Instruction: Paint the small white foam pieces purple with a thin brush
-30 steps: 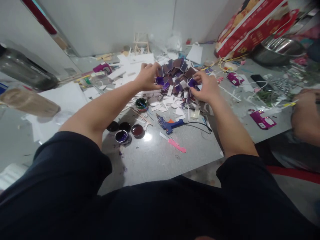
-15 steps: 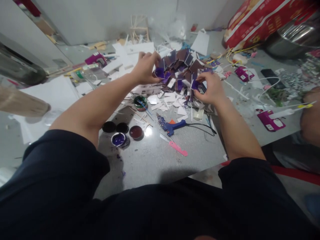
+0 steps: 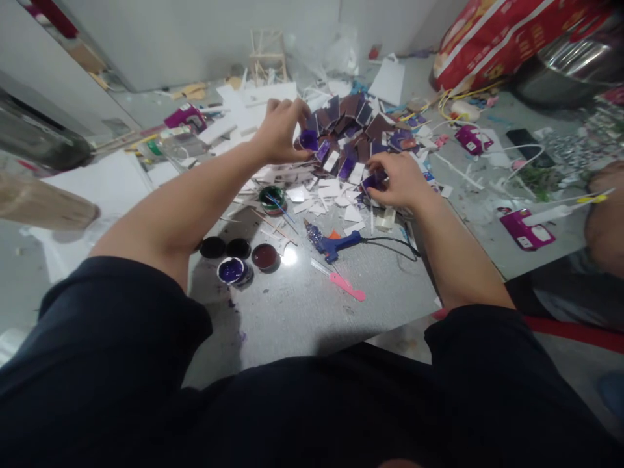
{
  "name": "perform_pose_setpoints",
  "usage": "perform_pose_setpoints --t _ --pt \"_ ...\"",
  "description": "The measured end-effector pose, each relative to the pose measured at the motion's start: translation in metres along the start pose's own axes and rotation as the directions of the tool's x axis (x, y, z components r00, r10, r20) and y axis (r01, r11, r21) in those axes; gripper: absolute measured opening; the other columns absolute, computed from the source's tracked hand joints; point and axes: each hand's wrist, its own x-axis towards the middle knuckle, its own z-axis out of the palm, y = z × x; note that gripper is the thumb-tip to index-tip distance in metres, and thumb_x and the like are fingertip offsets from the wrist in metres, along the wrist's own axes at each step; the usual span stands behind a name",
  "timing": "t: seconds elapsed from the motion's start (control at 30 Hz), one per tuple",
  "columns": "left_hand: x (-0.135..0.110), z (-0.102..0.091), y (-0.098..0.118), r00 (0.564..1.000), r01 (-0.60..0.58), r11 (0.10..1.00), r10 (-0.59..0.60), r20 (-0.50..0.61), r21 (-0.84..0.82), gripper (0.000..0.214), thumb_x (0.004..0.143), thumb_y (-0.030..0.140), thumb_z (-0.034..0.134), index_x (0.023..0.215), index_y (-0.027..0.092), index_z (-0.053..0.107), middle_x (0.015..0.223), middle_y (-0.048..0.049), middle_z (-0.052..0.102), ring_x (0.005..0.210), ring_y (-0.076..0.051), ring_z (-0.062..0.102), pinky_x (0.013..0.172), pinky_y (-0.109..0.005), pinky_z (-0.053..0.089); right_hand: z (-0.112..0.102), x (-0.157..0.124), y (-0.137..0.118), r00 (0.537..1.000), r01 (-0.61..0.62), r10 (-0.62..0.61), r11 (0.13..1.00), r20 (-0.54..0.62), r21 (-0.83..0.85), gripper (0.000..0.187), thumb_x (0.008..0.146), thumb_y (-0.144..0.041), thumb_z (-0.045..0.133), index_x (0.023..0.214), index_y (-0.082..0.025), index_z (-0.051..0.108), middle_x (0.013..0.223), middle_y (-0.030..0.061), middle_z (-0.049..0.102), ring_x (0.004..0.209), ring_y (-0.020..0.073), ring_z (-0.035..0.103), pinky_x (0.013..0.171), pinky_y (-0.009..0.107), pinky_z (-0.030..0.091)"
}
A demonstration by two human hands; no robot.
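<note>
A curved model of overlapping brown and purple card tiles (image 3: pixel 351 123) lies at the back of the table. My left hand (image 3: pixel 283 133) grips its left end, thumb below and fingers curled over, at a glossy purple tile (image 3: pixel 308 140). At the model's near right side, my right hand (image 3: pixel 400 179) pinches a small purple piece (image 3: pixel 371 181) between thumb and fingers. Whether that piece is attached to the model I cannot tell. White card scraps (image 3: pixel 336 192) lie in front of it. Nearer to me are a blue glue gun (image 3: pixel 336 244) and a pink-handled craft knife (image 3: pixel 347 286).
Open pots of purple paint (image 3: pixel 231 270) and brown paint (image 3: pixel 265 257) stand at front left, near a green-rimmed pot (image 3: pixel 273 200) with a blue stick. A metal pot (image 3: pixel 568 75) and a red bag (image 3: pixel 487 39) are at back right. Another person's arm (image 3: pixel 607 227) shows at the right edge.
My right hand has moved a little left and down along the model, with the purple piece lower than before. My left hand stays at the model's left end.
</note>
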Motion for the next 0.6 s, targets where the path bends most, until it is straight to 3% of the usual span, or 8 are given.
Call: perform_pose_setpoints --t 0.17,0.3,0.6 --pt "-0.001 -0.002 0.000 0.998 -0.043 0.998 0.040 -0.055 -0.048 0.066 0.077 0.056 0.085 0.137 0.041 0.061 0.129 -0.0003 0.082 0.130 -0.035 0.058 0.127 -0.070 0.037 0.001 -0.004 0.002 1.000 -0.015 0.015 1.000 -0.004 -0.013 0.063 0.087 -0.046 0.088 0.144 -0.037 0.063 0.130 0.0093 0.090 0.122 0.0437 0.085 0.111 0.070 0.060" --pt "0.001 -0.003 -0.001 0.990 -0.102 0.993 0.096 -0.105 -0.060 0.059 0.072 0.048 0.085 0.128 0.048 0.066 0.126 -0.0046 0.083 0.132 -0.046 0.069 0.125 -0.080 0.041 0.007 -0.009 0.003 0.997 -0.058 0.055 0.997 -0.047 -0.051 0.078 0.084 -0.058 0.095 0.149 -0.033 0.062 0.129 0.0145 0.088 0.119 0.0482 0.084 0.105 0.070 0.063" --pt "-0.001 -0.005 0.001 0.985 -0.136 0.988 0.127 -0.120 -0.067 0.066 0.070 0.050 0.088 0.132 0.051 0.065 0.123 -0.0035 0.085 0.131 -0.048 0.071 0.127 -0.085 0.041 0.021 -0.011 0.010 0.985 -0.149 0.143 0.987 -0.093 -0.054 0.084 0.085 -0.061 0.092 0.155 -0.027 0.061 0.105 0.0147 0.085 0.099 0.0452 0.081 0.095 0.067 0.067"
